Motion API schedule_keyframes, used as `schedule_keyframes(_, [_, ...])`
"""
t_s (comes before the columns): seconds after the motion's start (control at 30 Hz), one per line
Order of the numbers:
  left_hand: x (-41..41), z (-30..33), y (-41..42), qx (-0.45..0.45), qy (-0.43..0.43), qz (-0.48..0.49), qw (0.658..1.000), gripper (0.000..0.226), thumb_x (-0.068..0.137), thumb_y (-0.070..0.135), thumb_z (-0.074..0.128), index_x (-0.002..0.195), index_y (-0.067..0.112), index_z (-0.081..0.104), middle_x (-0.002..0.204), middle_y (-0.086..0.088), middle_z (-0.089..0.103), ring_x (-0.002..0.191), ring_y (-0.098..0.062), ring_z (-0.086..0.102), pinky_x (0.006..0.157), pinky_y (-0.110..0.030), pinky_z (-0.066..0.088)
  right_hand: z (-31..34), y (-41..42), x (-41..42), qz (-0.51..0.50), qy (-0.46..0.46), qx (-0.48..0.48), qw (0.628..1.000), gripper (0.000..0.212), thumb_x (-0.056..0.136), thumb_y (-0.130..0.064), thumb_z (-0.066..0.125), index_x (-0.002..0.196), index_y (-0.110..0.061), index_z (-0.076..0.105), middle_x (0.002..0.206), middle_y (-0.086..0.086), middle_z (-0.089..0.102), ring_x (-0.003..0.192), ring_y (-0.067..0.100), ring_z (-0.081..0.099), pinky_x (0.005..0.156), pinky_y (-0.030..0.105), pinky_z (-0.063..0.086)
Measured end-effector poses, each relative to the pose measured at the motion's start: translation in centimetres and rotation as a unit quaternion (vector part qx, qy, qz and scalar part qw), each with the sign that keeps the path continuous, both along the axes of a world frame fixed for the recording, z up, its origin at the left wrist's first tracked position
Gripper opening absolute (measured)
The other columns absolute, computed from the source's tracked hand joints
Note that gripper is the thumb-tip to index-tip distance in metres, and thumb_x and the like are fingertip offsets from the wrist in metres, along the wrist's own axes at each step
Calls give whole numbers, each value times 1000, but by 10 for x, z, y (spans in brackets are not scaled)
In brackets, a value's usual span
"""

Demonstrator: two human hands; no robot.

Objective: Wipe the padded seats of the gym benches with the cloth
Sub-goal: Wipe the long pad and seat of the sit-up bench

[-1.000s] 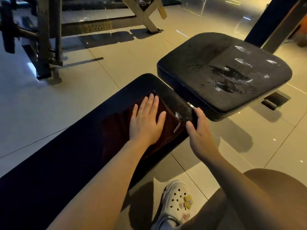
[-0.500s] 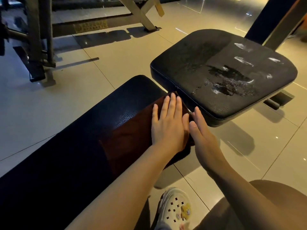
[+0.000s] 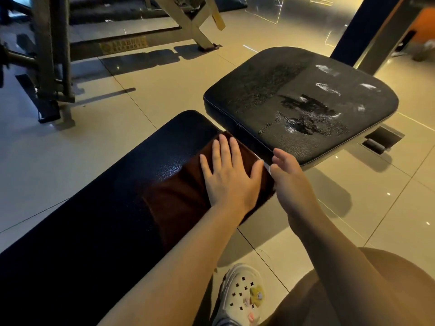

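Observation:
A dark brown cloth [image 3: 179, 203] lies on the far end of the long black bench pad [image 3: 98, 222]. My left hand [image 3: 231, 177] presses flat on the cloth with straight, spread fingers. Just beyond the pad's end is the square black seat pad [image 3: 254, 90], with wet smears shining on its right half. My right hand [image 3: 290, 182] is at the near corner of the long pad, by the gap between the two pads, fingers straight; whether it touches the pad edge I cannot tell.
Glossy beige floor tiles [image 3: 141, 107] surround the bench. A metal rack frame [image 3: 54, 55] stands at the back left. The bench upright [image 3: 367, 31] rises at the top right. My white clog [image 3: 242, 295] and knee are below the pad's near edge.
My left hand slid the cloth along the long pad toward its far end next to the seat pad. My right hand stayed by the pad's corner, shifting slightly.

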State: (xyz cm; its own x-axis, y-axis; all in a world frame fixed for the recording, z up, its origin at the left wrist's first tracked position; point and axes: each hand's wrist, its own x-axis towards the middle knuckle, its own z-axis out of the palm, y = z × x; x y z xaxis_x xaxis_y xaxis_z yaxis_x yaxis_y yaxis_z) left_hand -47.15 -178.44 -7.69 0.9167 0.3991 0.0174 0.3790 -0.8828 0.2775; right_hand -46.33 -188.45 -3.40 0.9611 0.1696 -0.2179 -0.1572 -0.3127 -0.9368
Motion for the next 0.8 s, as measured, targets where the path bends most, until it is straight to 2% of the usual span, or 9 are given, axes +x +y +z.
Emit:
schedule_keyframes(0.1, [-15, -3, -12, 52, 37, -54, 997, 70, 104, 39, 23, 149, 10, -23, 159, -12, -22, 147, -25, -19, 118, -48, -4, -1, 5, -5, 16, -24, -34, 999, 47, 104, -18, 37, 150, -27, 32, 153, -6, 37, 136, 11, 35, 113, 38, 33])
schedule_keyframes(0.17, [-19, -3, -7, 65, 47, -83, 993, 76, 104, 31, 32, 147, 10, -27, 158, -11, -26, 146, -23, -23, 118, -47, -6, -1, 10, -7, 21, -26, -38, 999, 46, 104, -18, 37, 149, -27, 33, 152, -6, 38, 136, 15, 38, 114, 43, 34])
schedule_keyframes(0.3, [-1, -4, 18, 28, 2, -118, 993, 65, 103, 42, 20, 152, 18, -15, 161, -1, -18, 147, -15, -18, 118, -43, -9, 0, 19, -7, 25, -20, -28, 999, 46, 104, -20, 39, 149, -28, 34, 151, -7, 38, 136, 11, 35, 112, 35, 32])
schedule_keyframes(0.43, [23, -7, 62, -31, -21, -59, 998, 58, 103, 46, 11, 154, 22, -5, 163, 4, -9, 148, -11, -11, 117, -39, -10, 1, 20, -4, 20, -48, -33, 998, 46, 105, -19, 37, 151, -26, 32, 153, -7, 35, 140, 9, 31, 117, 36, 28])
schedule_keyframes(0.53, [17, -17, 97, -32, -11, -27, 999, 58, 103, 46, 10, 154, 22, -4, 163, 4, -8, 148, -11, -9, 116, -37, -9, 0, 17, 3, 15, -23, -5, 1000, 43, 106, -20, 33, 149, -24, 35, 152, -7, 37, 137, 8, 33, 108, 26, 28])
schedule_keyframes(0.63, [-13, -27, 110, -31, -6, -7, 999, 59, 102, 47, 9, 153, 22, -6, 162, 4, -10, 148, -10, -10, 116, -35, -10, -9, 17, 6, 22, -34, -18, 999, 43, 106, -22, 33, 150, -23, 34, 153, -5, 37, 139, 11, 33, 114, 32, 28])
schedule_keyframes(0.7, [-41, -35, 107, -19, -12, -13, 1000, 59, 100, 51, 4, 151, 24, -10, 160, 6, -13, 146, -9, -13, 115, -34, -11, -17, 22, 2, 38, -59, -43, 997, 44, 106, -23, 34, 150, -23, 33, 154, -5, 35, 141, 13, 31, 116, 34, 25])
schedule_keyframes(0.8, [-88, -49, 99, -21, -44, -38, 998, 66, 92, 61, -6, 148, 26, -9, 157, 9, -12, 145, -6, -13, 116, -32, -12, -29, 35, -5, 79, -162, -132, 975, 47, 106, -27, 32, 152, -18, 29, 156, -1, 32, 144, 12, 25, 117, 29, 16])
